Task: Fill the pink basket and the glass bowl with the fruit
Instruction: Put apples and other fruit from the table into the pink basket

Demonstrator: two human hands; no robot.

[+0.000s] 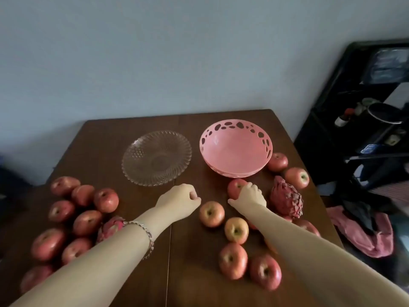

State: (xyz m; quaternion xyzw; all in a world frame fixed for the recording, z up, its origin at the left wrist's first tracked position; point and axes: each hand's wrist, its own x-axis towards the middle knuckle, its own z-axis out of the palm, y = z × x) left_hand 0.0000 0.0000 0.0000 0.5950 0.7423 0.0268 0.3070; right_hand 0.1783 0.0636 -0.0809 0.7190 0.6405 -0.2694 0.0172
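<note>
An empty pink basket [235,149] stands at the back right of the wooden table, and an empty glass bowl [156,157] stands to its left. My right hand [251,195] curls its fingers round a red apple [235,187] just in front of the basket. My left hand [179,199] hovers over the table's middle with curled fingers that hold nothing. Several red apples [212,213] lie in front of the right hand. Another group of apples [87,222] lies at the left. A dragon fruit [286,199] lies to the right of my right hand. A second dragon fruit [110,227] is partly hidden by my left forearm.
The table [183,251] backs onto a pale wall. A black shelf [363,120] with bottles and a pot stands to the right. Pink cloth [363,233] lies on the floor beside the table's right edge. Two apples [296,177] sit right of the basket.
</note>
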